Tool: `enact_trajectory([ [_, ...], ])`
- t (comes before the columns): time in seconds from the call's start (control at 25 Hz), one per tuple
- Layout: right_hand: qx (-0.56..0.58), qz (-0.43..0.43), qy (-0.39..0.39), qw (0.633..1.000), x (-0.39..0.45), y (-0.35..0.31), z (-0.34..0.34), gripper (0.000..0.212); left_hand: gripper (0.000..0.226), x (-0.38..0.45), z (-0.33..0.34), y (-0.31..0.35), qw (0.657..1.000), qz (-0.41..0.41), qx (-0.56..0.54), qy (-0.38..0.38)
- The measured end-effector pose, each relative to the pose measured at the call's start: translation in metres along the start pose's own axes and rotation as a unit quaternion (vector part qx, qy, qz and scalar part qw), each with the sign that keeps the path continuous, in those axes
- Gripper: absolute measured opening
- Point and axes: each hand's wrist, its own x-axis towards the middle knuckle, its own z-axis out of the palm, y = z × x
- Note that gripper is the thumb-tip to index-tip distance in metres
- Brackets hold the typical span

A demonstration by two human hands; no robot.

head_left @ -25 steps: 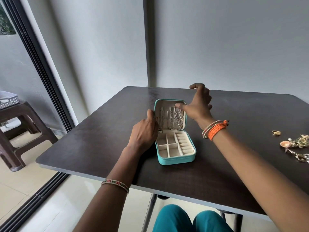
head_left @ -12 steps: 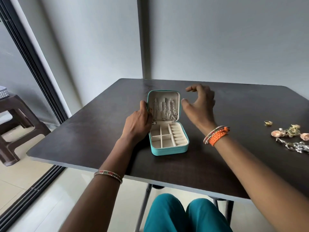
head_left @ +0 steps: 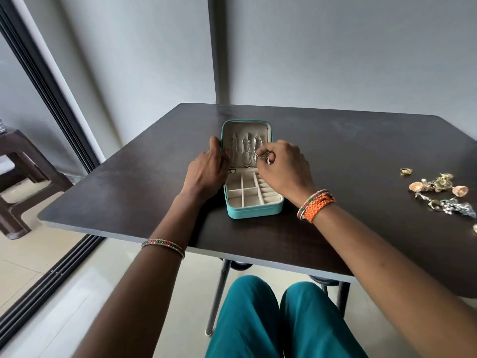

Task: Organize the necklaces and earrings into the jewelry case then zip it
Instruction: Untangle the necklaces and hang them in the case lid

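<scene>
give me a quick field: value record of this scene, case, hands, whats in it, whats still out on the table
case: teal jewelry case, open, lid upright, on the dark table
lid contents: silver necklaces hanging inside the lid
tray: divided compartments, look empty
left hand: gripping the lid's left edge
right hand: fingers pinched on a chain at the lid's right side
still out: earrings and other pieces piled at the table's right, apart from the case
zip: not yet closed
</scene>
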Motion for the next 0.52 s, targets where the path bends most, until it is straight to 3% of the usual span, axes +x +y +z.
enact_trajectory([
  [0.24,-0.030,0.019,-0.034,0.999,-0.007,-0.002,0.001,0.017,0.026,0.000,0.000,0.000,1.000,-0.002,0.006,0.000],
  [0.52,-0.120,-0.055,-0.043,0.990,-0.014,-0.005,-0.001,0.026,0.030,-0.001,-0.001,0.002,1.000,-0.005,0.003,-0.002],
])
